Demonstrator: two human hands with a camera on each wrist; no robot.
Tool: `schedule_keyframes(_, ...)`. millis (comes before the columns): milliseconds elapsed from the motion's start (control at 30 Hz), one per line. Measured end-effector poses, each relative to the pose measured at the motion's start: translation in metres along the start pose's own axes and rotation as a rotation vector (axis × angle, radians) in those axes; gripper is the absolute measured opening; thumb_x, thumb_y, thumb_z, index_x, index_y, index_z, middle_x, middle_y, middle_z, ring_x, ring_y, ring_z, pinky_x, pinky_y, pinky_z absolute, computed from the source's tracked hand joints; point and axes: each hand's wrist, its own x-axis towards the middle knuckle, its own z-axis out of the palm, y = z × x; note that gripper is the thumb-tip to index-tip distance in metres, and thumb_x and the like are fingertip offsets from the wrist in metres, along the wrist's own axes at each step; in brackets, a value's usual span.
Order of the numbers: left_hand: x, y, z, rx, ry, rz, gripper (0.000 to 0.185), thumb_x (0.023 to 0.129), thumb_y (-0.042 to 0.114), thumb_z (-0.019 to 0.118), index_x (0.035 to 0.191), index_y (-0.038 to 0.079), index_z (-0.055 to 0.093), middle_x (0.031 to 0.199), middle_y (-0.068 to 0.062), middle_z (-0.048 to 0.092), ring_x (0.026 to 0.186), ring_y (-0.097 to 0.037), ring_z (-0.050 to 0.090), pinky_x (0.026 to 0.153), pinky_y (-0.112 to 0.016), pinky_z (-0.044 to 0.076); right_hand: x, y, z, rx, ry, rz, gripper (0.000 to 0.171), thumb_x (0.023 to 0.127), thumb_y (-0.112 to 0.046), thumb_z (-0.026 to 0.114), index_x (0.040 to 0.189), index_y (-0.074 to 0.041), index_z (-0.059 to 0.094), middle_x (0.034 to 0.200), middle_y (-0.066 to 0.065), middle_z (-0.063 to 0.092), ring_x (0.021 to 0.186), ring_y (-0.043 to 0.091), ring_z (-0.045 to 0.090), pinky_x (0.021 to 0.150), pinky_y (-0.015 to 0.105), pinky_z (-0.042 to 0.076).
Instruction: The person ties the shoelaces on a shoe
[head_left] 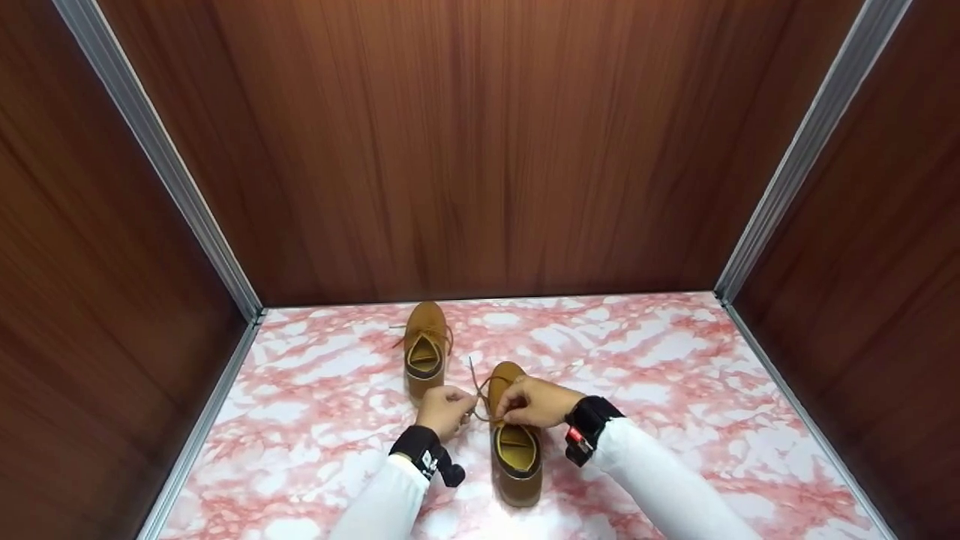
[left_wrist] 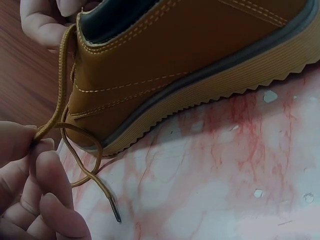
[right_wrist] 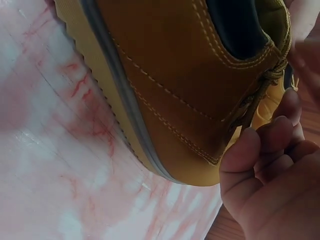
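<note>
A tan lace-up shoe [head_left: 519,489] stands on the marbled surface, its toe pointing away from me. At its left side my left hand [head_left: 446,412] pinches a brown shoelace [left_wrist: 61,80] between thumb and fingers. In the left wrist view that lace runs taut from the shoe's top, and a loose loop with a dark-tipped end hangs beside the toe. My right hand [head_left: 541,402] is over the front of the shoe, its fingertips pinching lace close to the eyelets. The right wrist view shows a lace knot [right_wrist: 274,74] at the top of the lacing.
A second matching shoe [head_left: 426,319] stands farther back to the left, its laces spread to both sides. The pink and white marbled surface [head_left: 637,465] is enclosed by brown wood-grain panels [head_left: 480,150] with metal corner strips [head_left: 795,172].
</note>
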Motion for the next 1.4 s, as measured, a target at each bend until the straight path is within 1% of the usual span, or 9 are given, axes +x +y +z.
schedule_keyframes(133,0.0,0.001,0.001,-0.018,-0.013,-0.021,0.019,0.094,0.016,0.073,0.095,-0.004,0.075,0.072,-0.009,0.069,0.059,-0.012,0.06,0.05,-0.02,0.048,0.001,0.0,0.001,0.065,-0.01,0.052,0.012,0.091,-0.026,0.082,0.093,-0.015,0.077,0.095,-0.004,0.062,0.088,0.003,0.052,0.078,0.019,0.046)
schedule_keyframes(300,-0.004,0.004,0.002,-0.06,-0.037,-0.038,0.019,0.096,0.015,0.072,0.093,-0.003,0.073,0.076,-0.013,0.073,0.057,-0.011,0.06,0.053,-0.022,0.051,0.003,0.001,0.004,0.102,-0.003,0.066,0.022,0.085,-0.025,0.087,0.087,-0.01,0.072,0.087,-0.008,0.062,0.083,0.002,0.055,0.076,0.017,0.046)
schedule_keyframes(533,-0.007,0.006,0.001,-0.067,-0.051,-0.049,0.028,0.099,0.022,0.07,0.095,-0.006,0.072,0.077,-0.011,0.074,0.058,-0.009,0.061,0.056,-0.024,0.055,0.002,0.004,0.005,0.135,0.059,0.083,0.018,0.092,-0.022,0.08,0.086,-0.009,0.069,0.078,-0.011,0.06,0.071,0.002,0.055,0.066,0.017,0.046)
schedule_keyframes(667,-0.004,0.003,0.002,-0.122,-0.047,-0.077,0.035,0.103,0.026,0.065,0.095,-0.007,0.07,0.072,-0.003,0.068,0.058,-0.008,0.059,0.056,-0.024,0.054,0.0,0.005,0.005,0.185,0.106,0.105,0.018,0.095,-0.02,0.077,0.085,-0.008,0.068,0.074,-0.01,0.061,0.064,0.004,0.054,0.059,0.018,0.046)
schedule_keyframes(767,-0.001,-0.001,0.004,-0.144,-0.019,-0.085,0.034,0.104,0.025,0.062,0.098,-0.008,0.066,0.072,-0.002,0.064,0.057,-0.009,0.058,0.054,-0.024,0.051,0.0,0.006,0.005,0.192,0.134,0.123,0.02,0.095,-0.019,0.076,0.082,-0.007,0.066,0.073,-0.009,0.06,0.061,0.004,0.054,0.057,0.019,0.047)
schedule_keyframes(967,0.003,-0.011,0.009,-0.04,0.043,-0.029,0.02,0.099,0.013,0.062,0.106,-0.005,0.064,0.086,-0.018,0.071,0.063,-0.017,0.067,0.054,-0.024,0.055,0.0,0.007,0.007,0.201,0.155,0.153,0.02,0.094,-0.018,0.075,0.08,-0.008,0.066,0.071,-0.009,0.06,0.059,0.004,0.055,0.056,0.019,0.047)
schedule_keyframes(1167,0.002,-0.021,0.014,-0.018,0.02,0.025,0.028,0.096,0.002,0.059,0.12,-0.013,0.053,0.11,-0.025,0.067,0.073,-0.02,0.072,0.06,-0.023,0.057,0.0,0.008,0.009,0.21,0.156,0.162,0.019,0.095,-0.017,0.073,0.079,-0.009,0.066,0.072,-0.01,0.061,0.06,0.003,0.055,0.055,0.019,0.048)
schedule_keyframes(1267,0.003,-0.024,0.014,-0.016,0.004,0.036,0.033,0.095,-0.001,0.058,0.124,-0.014,0.05,0.11,-0.028,0.068,0.071,-0.019,0.071,0.061,-0.024,0.058,-0.001,0.008,0.009,0.2,0.16,0.155,0.019,0.095,-0.017,0.073,0.079,-0.008,0.065,0.072,-0.009,0.06,0.06,0.004,0.054,0.056,0.019,0.047)
schedule_keyframes(1400,0.007,-0.028,0.014,0.093,0.012,0.07,0.037,0.089,0.003,0.062,0.122,-0.013,0.053,0.099,-0.023,0.074,0.071,-0.015,0.068,0.066,-0.025,0.056,-0.002,0.009,0.008,0.187,0.165,0.157,0.018,0.095,-0.016,0.072,0.079,-0.008,0.066,0.074,-0.009,0.061,0.062,0.004,0.054,0.056,0.018,0.047)
